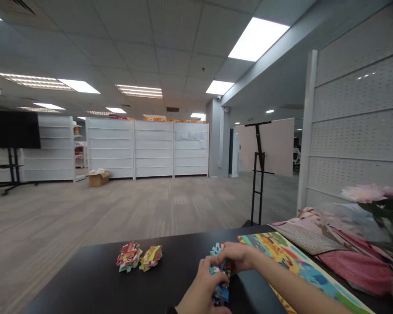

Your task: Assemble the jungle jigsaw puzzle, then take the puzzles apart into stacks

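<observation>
Both of my hands are around a pile of blue, colourful puzzle pieces (pixel 220 293) on the black table (pixel 170 283). My left hand (pixel 205 283) is curled against the pile's left side, and my right hand (pixel 237 257) reaches over it from the right with bent fingers. Parts of the pile are hidden under the fingers. Farther left on the table lie a red pile of puzzle pieces (pixel 129 256) and a yellow-green pile (pixel 151 257), side by side. A colourful illustrated sheet (pixel 298 266) lies to the right, partly behind my right forearm.
Pink cloth items (pixel 356 266) and pink flowers (pixel 365 193) are at the right edge. A black easel (pixel 258 174) with a board stands beyond the table. White shelves (pixel 153 150), a cardboard box (pixel 98 179) and a screen on a stand (pixel 13 129) are farther back.
</observation>
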The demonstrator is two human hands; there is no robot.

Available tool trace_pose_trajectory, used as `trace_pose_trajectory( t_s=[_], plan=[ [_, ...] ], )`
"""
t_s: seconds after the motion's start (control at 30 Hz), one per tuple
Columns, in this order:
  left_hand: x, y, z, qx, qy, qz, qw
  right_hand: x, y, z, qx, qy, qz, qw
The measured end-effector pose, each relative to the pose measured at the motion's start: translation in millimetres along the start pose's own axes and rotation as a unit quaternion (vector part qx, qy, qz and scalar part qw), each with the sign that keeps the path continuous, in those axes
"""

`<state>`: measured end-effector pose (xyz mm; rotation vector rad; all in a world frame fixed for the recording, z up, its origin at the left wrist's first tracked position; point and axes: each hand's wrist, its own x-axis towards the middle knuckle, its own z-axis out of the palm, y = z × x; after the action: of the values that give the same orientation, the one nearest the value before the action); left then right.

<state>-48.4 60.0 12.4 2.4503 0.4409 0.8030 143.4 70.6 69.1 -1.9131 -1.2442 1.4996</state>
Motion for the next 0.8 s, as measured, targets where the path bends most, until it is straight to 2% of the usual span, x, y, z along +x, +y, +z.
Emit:
trace_pose_trajectory(
  t_s=[0.1,0.17,0.33,0.43,0.53,0.67,0.8],
  plan=[
    [2.5,2.1,3.0,-0.004,0.032,-0.039,0.999,4.2,11.0,2.5,0.049,0.035,-0.04,0.997],
    [2.3,1.7,-0.7,-0.006,0.031,-0.05,0.998,7.6,18.8,2.8,0.082,0.07,-0.078,0.991],
    [-2.7,-17.8,-28.1,0.008,0.037,-0.064,0.997,15.9,35.4,1.6,0.12,0.141,-0.164,0.969],
    [-6.6,-39.0,-48.0,0.018,0.057,-0.078,0.995,23.4,36.2,5.5,0.099,0.166,-0.223,0.956],
    [-9.4,-57.9,-60.7,0.02,0.059,-0.085,0.994,35.5,28.0,18.4,0.054,0.202,-0.278,0.937],
    [-10.1,-72.9,-63.2,0.03,0.065,-0.092,0.993,55.1,13.8,45.2,-0.007,0.235,-0.307,0.922],
    [-9.7,-80.5,-62.7,0.053,0.076,-0.104,0.99,65.9,8.6,60.0,-0.062,0.256,-0.295,0.919]
  ],
)
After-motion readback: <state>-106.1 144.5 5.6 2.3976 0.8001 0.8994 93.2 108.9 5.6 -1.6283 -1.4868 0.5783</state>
